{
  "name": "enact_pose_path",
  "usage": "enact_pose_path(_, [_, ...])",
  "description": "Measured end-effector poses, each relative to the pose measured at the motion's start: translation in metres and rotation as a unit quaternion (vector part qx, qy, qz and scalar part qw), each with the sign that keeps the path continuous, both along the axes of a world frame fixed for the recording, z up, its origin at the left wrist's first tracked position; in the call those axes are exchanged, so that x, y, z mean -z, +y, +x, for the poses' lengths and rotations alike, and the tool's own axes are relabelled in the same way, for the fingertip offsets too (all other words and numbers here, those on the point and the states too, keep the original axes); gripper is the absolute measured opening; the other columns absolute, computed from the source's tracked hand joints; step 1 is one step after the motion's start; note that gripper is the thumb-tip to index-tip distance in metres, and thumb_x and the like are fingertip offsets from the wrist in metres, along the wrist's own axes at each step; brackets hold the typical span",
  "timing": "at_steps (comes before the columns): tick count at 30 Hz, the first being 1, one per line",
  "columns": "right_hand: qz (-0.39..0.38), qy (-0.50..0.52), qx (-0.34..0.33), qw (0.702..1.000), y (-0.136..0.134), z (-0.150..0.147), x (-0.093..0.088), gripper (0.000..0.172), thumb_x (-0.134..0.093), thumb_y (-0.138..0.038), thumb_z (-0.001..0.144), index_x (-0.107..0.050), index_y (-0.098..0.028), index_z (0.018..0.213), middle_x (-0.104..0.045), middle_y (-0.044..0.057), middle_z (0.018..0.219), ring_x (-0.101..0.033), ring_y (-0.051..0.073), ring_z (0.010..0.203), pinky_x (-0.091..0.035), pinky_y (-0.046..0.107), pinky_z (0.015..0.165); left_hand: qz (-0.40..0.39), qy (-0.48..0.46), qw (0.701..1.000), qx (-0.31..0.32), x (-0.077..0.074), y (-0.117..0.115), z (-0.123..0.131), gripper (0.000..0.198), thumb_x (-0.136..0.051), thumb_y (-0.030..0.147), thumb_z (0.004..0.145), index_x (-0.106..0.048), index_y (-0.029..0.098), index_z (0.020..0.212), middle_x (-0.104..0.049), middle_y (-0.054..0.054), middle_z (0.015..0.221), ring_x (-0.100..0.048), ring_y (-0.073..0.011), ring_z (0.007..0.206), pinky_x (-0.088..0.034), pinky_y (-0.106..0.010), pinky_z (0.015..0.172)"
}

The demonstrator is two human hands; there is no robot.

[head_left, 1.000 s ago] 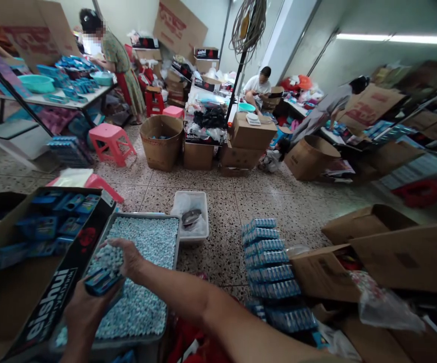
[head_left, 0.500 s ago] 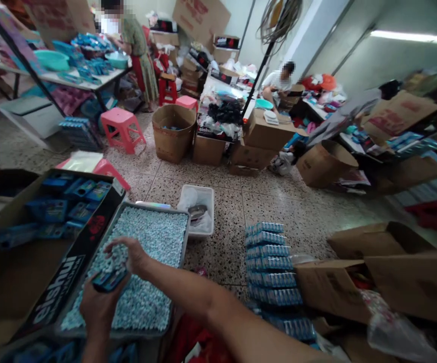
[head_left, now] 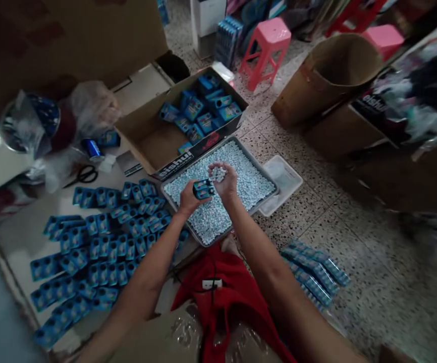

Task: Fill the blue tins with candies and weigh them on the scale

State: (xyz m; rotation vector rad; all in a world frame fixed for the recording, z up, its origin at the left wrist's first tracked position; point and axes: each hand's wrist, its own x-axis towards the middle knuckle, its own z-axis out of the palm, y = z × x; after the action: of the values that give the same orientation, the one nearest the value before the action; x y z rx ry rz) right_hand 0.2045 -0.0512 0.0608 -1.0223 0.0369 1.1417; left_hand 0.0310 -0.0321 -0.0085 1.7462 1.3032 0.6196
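My left hand (head_left: pixel 188 200) is closed around a small blue case (head_left: pixel 204 188), held above a grey tray (head_left: pixel 270 182) full of small pale blue pellets. My right hand (head_left: pixel 224 184) is cupped palm up beside the case, with a heap of pellets (head_left: pixel 218 173) in it. Both hands hover over the middle of the tray. Several more blue cases (head_left: pixel 101 242) lie spread on a white sheet to the left.
An open cardboard box (head_left: pixel 146 133) with blue cases stands behind the tray. A clear plastic lid (head_left: pixel 284 181) lies to its right. Stacked blue packs (head_left: pixel 315 272) sit on the speckled floor. Scissors (head_left: pixel 84 175), a pink stool (head_left: pixel 266 48) and a round cardboard bin (head_left: pixel 328 75) are nearby.
The view has swung down and to the left, away from the room and the other people. My hands still hold the blue case and the pellets over the tray.
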Motion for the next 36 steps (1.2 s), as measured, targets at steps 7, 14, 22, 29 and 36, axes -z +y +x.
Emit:
enact_pose_path(7, [0.021,-0.158,-0.048,0.986,-0.007,-0.021,0.021,0.031,-0.071,-0.052,0.087,-0.072,-0.026,0.071,-0.075,0.003,0.08,-0.073,0.025,0.091,-0.059,0.038,0.095,0.005,-0.025,1.0,-0.017,0.017,-0.002,-0.008,0.08,-0.115,0.045,0.054,-0.07,0.025,0.118,-0.085,-0.005,0.111,-0.084,-0.0327,0.105,-0.068,-0.043,0.096])
enact_pose_path(14, [0.029,-0.253,-0.091,0.963,-0.013,-0.037,0.039,0.041,-0.069,-0.064,0.092,-0.075,-0.027,0.073,-0.08,0.005,0.09,-0.077,0.029,0.105,-0.057,0.043,0.112,-0.017,-0.021,0.999,-0.038,0.025,0.002,-0.001,0.076,-0.112,0.043,0.059,-0.069,0.025,0.119,-0.083,-0.006,0.109,-0.084,-0.0343,0.104,-0.069,-0.045,0.093])
enact_pose_path(22, [-0.095,-0.455,-0.185,0.866,-0.082,-0.007,0.073,0.063,-0.047,-0.074,0.108,-0.081,-0.027,0.135,-0.078,0.012,0.148,-0.069,0.032,0.146,-0.05,0.055,0.131,-0.002,-0.038,0.997,-0.072,0.035,0.015,-0.022,0.09,-0.117,0.053,0.051,-0.068,0.024,0.122,-0.082,-0.007,0.114,-0.083,-0.036,0.11,-0.069,-0.048,0.102])
enact_pose_path(29, [-0.233,-0.612,-0.298,0.694,-0.152,-0.036,0.126,0.088,-0.086,-0.052,0.081,-0.065,-0.024,0.162,-0.039,0.025,0.185,-0.027,0.053,0.176,-0.029,0.077,0.139,-0.002,-0.03,0.998,-0.052,0.051,-0.004,-0.05,0.095,-0.115,0.065,0.057,-0.065,0.023,0.125,-0.081,-0.009,0.114,-0.083,-0.0333,0.108,-0.069,-0.045,0.1])
enact_pose_path(36, [-0.231,-0.556,-0.302,0.739,-0.072,0.005,0.149,0.065,-0.086,-0.049,0.082,-0.079,-0.024,0.141,-0.057,0.021,0.172,-0.04,0.049,0.165,-0.031,0.07,0.139,-0.009,0.013,1.0,0.025,0.066,-0.013,-0.074,0.089,-0.115,0.059,0.061,-0.065,0.026,0.127,-0.081,-0.007,0.114,-0.084,-0.034,0.105,-0.07,-0.05,0.098])
